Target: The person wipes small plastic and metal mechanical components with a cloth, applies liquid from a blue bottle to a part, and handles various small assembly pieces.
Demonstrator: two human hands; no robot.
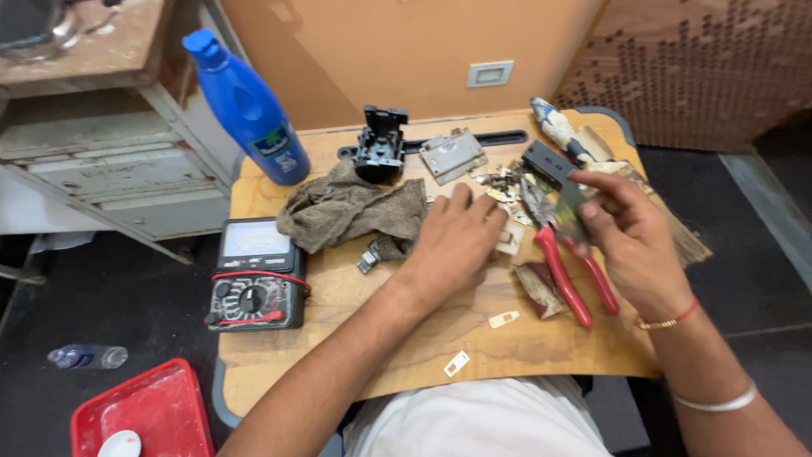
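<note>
Nearest on the wooden board (406, 355) lie two small pale tabs, and to the left sits a multimeter (256, 275) with red leads. The left hand (457, 241) rests palm down, fingers spread and holding nothing, touching small metal bits (506, 190) beside a crumpled grey cloth (355, 207). The right hand (622, 233) pinches a small flat greenish part (571, 207) between thumb and fingertips, held just above the red-handled pliers (562, 262). That part looks thin, light and stiff, likely brittle at its edges, so a hold by its rims seems safest. Farther off stand a black plastic housing (381, 144), a grey metal plate (452, 155) and a blue bottle (245, 106).
</note>
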